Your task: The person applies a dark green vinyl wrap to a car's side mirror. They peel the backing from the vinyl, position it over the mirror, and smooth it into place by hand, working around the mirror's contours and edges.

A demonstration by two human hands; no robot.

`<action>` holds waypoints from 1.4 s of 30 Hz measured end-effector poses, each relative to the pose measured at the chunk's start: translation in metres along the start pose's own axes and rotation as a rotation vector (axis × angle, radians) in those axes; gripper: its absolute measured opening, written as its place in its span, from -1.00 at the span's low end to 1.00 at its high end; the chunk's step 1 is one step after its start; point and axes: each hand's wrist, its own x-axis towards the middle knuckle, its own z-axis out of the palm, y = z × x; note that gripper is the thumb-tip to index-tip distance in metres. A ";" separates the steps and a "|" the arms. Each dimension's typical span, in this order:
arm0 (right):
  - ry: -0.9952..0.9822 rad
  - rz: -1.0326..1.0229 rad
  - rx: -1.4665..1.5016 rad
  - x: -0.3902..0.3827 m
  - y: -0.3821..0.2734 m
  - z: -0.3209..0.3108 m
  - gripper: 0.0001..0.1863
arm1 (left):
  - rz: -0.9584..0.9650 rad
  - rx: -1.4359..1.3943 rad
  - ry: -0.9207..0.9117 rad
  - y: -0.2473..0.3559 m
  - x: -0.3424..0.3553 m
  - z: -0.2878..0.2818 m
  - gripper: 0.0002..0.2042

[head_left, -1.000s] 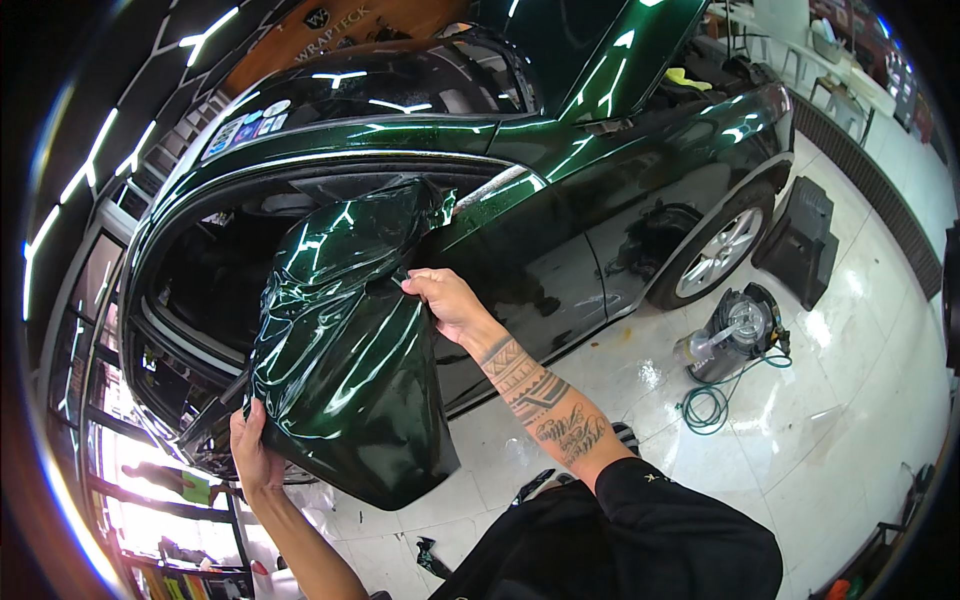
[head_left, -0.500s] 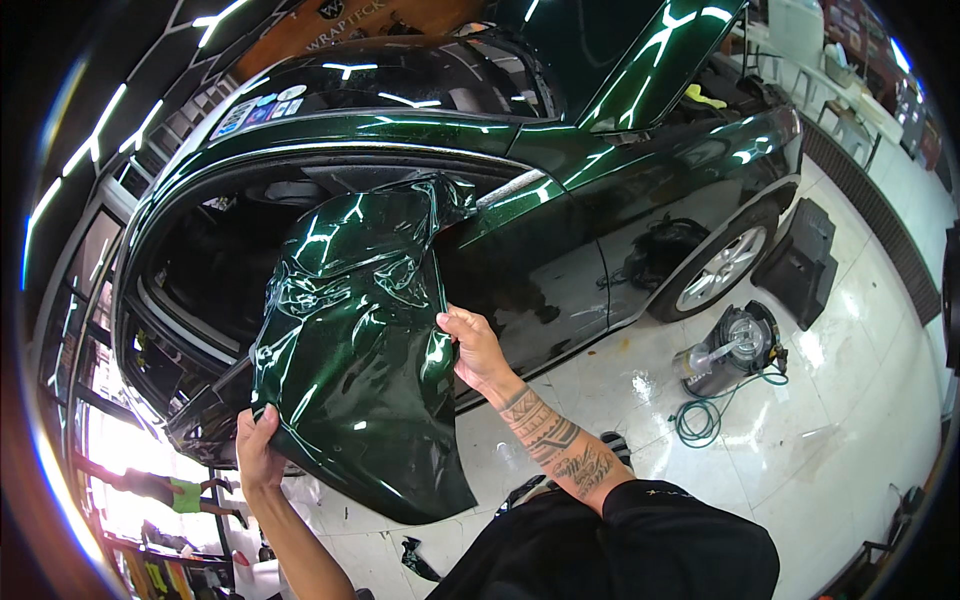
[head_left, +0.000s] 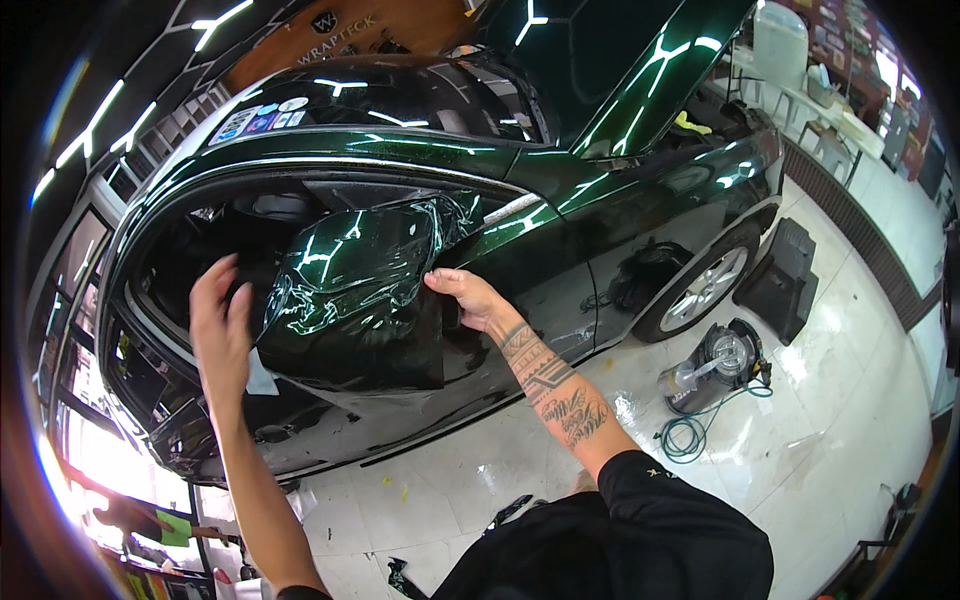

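A sheet of glossy dark green vinyl film drapes over the car's side mirror, creased around it and hanging down along the door. My right hand pinches the film's right edge between thumb and curled fingers. Left of the sheet, my left hand is raised with nothing in it, slightly blurred, its thumb and fingers apart. It is in front of the dark window opening. The mirror itself is hidden under the film. A small pale patch shows by the sheet's lower left edge.
The dark green car stands along the far side with its hood raised. On the tiled floor to the right are a wet vacuum-like canister, a coiled green hose and a black box. Film scraps lie near my feet.
My left hand has let go of the film's lower left corner and moved up and left. The lower part of the sheet has dropped toward the door. My right hand keeps its edge.
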 end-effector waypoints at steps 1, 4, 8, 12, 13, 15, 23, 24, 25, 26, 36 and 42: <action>-0.001 -0.031 0.004 0.000 -0.006 -0.010 -0.80 | 0.167 0.125 -0.159 0.027 0.027 0.028 -0.72; -0.006 -0.070 0.039 -0.002 0.002 0.002 -0.81 | 0.445 0.166 -0.492 0.039 0.050 0.120 -0.74; 0.260 -0.437 -0.282 0.009 0.023 0.020 -0.74 | 0.530 0.736 -0.756 0.019 0.046 0.192 -0.58; 0.292 -0.463 -0.112 0.004 0.033 0.015 -0.75 | 0.527 0.762 -0.703 0.021 0.038 0.209 -0.57; 0.272 -0.463 -0.068 0.002 0.036 0.014 -0.74 | 0.520 0.768 -0.689 0.022 0.035 0.209 -0.57; 0.217 -0.459 -0.054 0.000 0.037 0.011 -0.73 | 0.498 0.769 -0.667 0.024 0.031 0.211 -0.54; 0.050 -0.094 -0.073 0.012 0.018 -0.012 -0.77 | 0.448 0.742 -0.547 0.028 0.013 0.224 -0.52; 0.013 -0.103 -0.001 0.016 0.012 -0.014 -0.81 | 0.447 0.737 -0.537 0.030 0.013 0.227 -0.53; -0.002 -0.076 -0.018 0.020 0.009 -0.020 -0.81 | 0.430 0.671 -0.501 0.032 0.008 0.230 -0.53; -0.014 -0.056 -0.037 0.026 0.007 -0.029 -0.81 | 0.417 0.664 -0.470 0.035 0.004 0.235 -0.54; 0.026 0.160 -0.425 0.007 -0.027 -0.034 -0.77 | 0.177 -0.520 -0.092 0.072 -0.048 0.230 -0.67; 0.094 0.043 -0.079 0.001 -0.053 -0.043 -0.75 | -0.526 -1.197 -0.178 0.051 -0.165 0.285 -0.78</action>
